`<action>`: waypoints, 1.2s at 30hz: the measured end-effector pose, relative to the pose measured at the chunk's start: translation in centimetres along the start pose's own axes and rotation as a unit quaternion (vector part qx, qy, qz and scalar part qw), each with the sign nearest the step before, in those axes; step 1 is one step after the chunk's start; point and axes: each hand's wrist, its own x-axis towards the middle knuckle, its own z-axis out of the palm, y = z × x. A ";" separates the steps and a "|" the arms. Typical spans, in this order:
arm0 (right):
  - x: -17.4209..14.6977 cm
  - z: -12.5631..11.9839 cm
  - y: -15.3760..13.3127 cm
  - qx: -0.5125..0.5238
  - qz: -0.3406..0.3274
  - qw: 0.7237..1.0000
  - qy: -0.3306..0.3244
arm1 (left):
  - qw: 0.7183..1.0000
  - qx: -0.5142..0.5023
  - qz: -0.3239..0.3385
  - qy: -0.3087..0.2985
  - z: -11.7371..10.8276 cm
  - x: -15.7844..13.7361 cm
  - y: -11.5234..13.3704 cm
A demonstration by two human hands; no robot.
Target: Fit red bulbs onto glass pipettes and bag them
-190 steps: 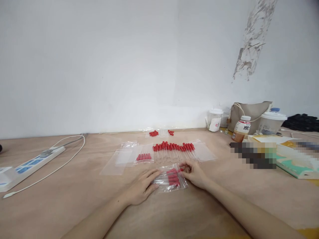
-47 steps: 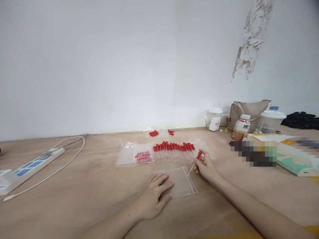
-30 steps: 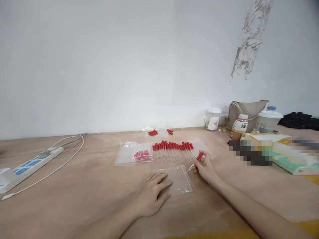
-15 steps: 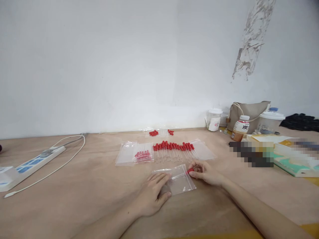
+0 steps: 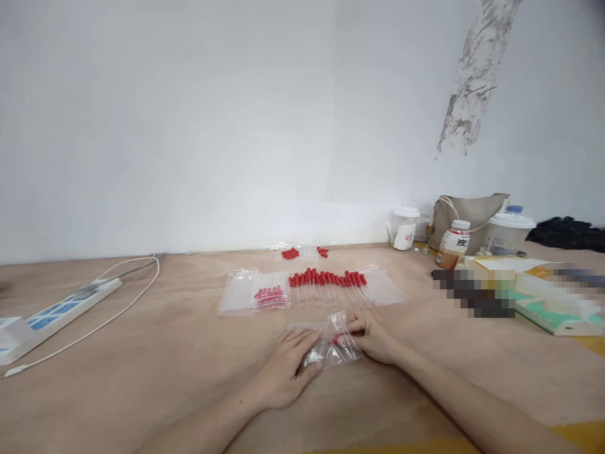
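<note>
Both forearms were extended inward from the near side over the broad brown surface (image 5: pixel 165 353). The left hand (image 5: pixel 290 369) was laid palm down, its fingers open and loosely spread over the left part of a clear plastic zip bag (image 5: pixel 339 356). The right hand (image 5: pixel 373 337) was bent inward at the bag's crumpled, raised mouth; its fingers were closed on a slim red-bulbed dropper (image 5: pixel 333 339), seen partly through the film. Only a narrow strip of surface was left between the bag and a row of clear-stemmed droppers with red bulbs (image 5: pixel 326 279), flanked by a bag of packed droppers (image 5: pixel 270 294) and a flat clear bag (image 5: pixel 390 288). Wider stretches were bounded at left by a white power strip with blue sockets (image 5: pixel 63 308) and at right by a flat white-and-green object (image 5: pixel 551 310). Small red pieces (image 5: pixel 290 253) were set near the back edge, before the white wall (image 5: pixel 212 126).
</note>
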 end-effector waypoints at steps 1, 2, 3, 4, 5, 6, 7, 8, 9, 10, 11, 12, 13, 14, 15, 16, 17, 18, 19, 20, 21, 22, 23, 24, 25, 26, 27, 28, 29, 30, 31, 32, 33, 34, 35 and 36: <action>0.0 -0.2 0.0 0.005 0.002 1.000 -0.016 | 1.000 -0.012 -0.008 -0.002 -0.2 0.0 -0.1; -0.1 -0.4 -0.1 0.011 0.004 0.999 -0.031 | 1.000 -0.024 -0.017 -0.001 -0.5 -0.1 -0.2; -0.2 -0.6 -0.1 0.018 0.007 0.999 -0.047 | 0.999 -0.032 -0.025 0.004 -0.7 -0.2 -0.4; -0.3 -0.8 -0.2 0.024 0.012 0.998 -0.061 | 0.999 -0.036 -0.028 0.008 -1.0 -0.3 -0.6; -0.4 -1.1 -0.2 0.031 0.021 0.997 -0.072 | 0.999 -0.037 -0.026 0.010 -1.2 -0.4 -0.8; -0.4 -1.4 -0.2 0.040 0.035 0.996 -0.076 | 0.999 -0.036 -0.018 0.007 -1.4 -0.5 -1.0; -0.5 -1.6 -0.1 0.051 0.051 0.995 -0.071 | 0.999 -0.035 -0.006 -0.001 -1.5 -0.6 -1.2; -0.4 -2.0 0.1 0.064 0.067 0.994 -0.059 | 0.999 -0.035 0.006 -0.012 -1.5 -0.7 -1.4; -0.3 -2.3 0.4 0.074 0.085 0.993 -0.035 | 0.999 -0.036 0.016 -0.023 -1.5 -0.7 -1.5; 0.0 -2.7 0.8 0.075 0.102 0.992 -0.002 | 0.999 -0.037 0.022 -0.032 -1.4 -0.7 -1.6; 0.3 -3.2 1.2 0.060 0.117 0.991 0.037 | 0.998 -0.037 0.025 -0.036 -1.3 -0.7 -1.6; 0.9 -3.7 1.5 0.029 0.132 0.988 0.078 | 0.998 -0.038 0.028 -0.036 -1.2 -0.7 -1.7; 1.5 -4.2 1.9 -0.022 0.147 0.982 0.115 | 0.998 -0.037 0.028 -0.035 -1.1 -0.6 -1.6; 2.2 -4.7 2.2 -0.084 0.160 0.973 0.142 | 0.998 -0.035 0.028 -0.033 -1.0 -0.6 -1.6; 3.0 -5.1 2.5 -0.148 0.171 0.961 0.159 | 0.999 -0.033 0.027 -0.031 -1.0 -0.5 -1.6; 3.9 -5.4 2.7 -0.198 0.181 0.949 0.164 | 0.999 -0.032 0.026 -0.030 -1.0 -0.5 -1.5; 4.7 -5.5 2.9 -0.229 0.190 0.940 0.166 | 0.999 -0.030 0.025 -0.030 -1.0 -0.5 -1.4; 5.5 -5.5 3.0 -0.249 0.201 0.933 0.166 | 0.999 -0.029 0.025 -0.031 -1.1 -0.5 -1.3; 6.2 -5.4 3.1 -0.258 0.213 0.928 0.166 | 0.999 -0.028 0.027 -0.032 -1.2 -0.5 -1.3; 6.8 -5.2 3.2 -0.263 0.227 0.923 0.168 | 0.999 -0.028 0.029 -0.033 -1.2 -0.5 -1.2; 7.3 -4.8 3.3 -0.270 0.242 0.916 0.170 | 0.999 -0.029 0.031 -0.033 -1.3 -0.5 -1.1; 7.8 -4.5 3.4 -0.277 0.259 0.909 0.172 | 0.999 -0.029 0.032 -0.033 -1.3 -0.5 -1.1; 8.2 -4.1 3.4 -0.282 0.273 0.903 0.174 | 0.998 -0.029 0.032 -0.034 -1.3 -0.5 -1.1; 8.5 -3.8 3.5 -0.285 0.286 0.898 0.175 | 0.998 -0.029 0.032 -0.035 -1.3 -0.5 -1.1; 8.7 -3.5 3.5 -0.287 0.295 0.894 0.176 | 0.998 -0.029 0.030 -0.037 -1.3 -0.5 -1.1; 9.0 -3.3 3.4 -0.288 0.303 0.891 0.177 | 0.998 -0.028 0.029 -0.039 -1.3 -0.5 -1.1; 9.1 -3.1 3.4 -0.287 0.309 0.889 0.176 | 0.999 -0.026 0.027 -0.039 -1.3 -0.5 -1.1; 9.3 -3.1 3.3 -0.285 0.314 0.889 0.176 | 0.999 -0.026 0.025 -0.040 -1.3 -0.5 -1.1; 9.4 -3.1 3.3 -0.281 0.317 0.889 0.176 | 0.999 -0.025 0.025 -0.040 -1.2 -0.5 -1.2; 9.4 -3.2 3.1 -0.277 0.318 0.890 0.175 | 0.999 -0.025 0.024 -0.039 -1.2 -0.6 -1.2; 9.4 -3.4 3.0 -0.272 0.316 0.892 0.174 | 0.999 -0.025 0.025 -0.038 -1.2 -0.6 -1.2; 9.2 -3.7 2.8 -0.266 0.310 0.896 0.172 | 0.999 -0.025 0.027 -0.038 -1.1 -0.6 -1.2; 8.9 -4.1 2.7 -0.257 0.302 0.902 0.168 | 0.999 -0.026 0.029 -0.038 -1.1 -0.6 -1.2; 8.5 -4.5 2.4 -0.247 0.292 0.910 0.162 | 0.998 -0.027 0.030 -0.037 -1.1 -0.6 -1.2; 7.9 -5.0 2.2 -0.235 0.281 0.918 0.154 | 0.998 -0.028 0.031 -0.037 -1.1 -0.6 -1.2; 7.1 -5.4 2.0 -0.224 0.270 0.925 0.146 | 0.998 -0.029 0.032 -0.037 -1.2 -0.6 -1.2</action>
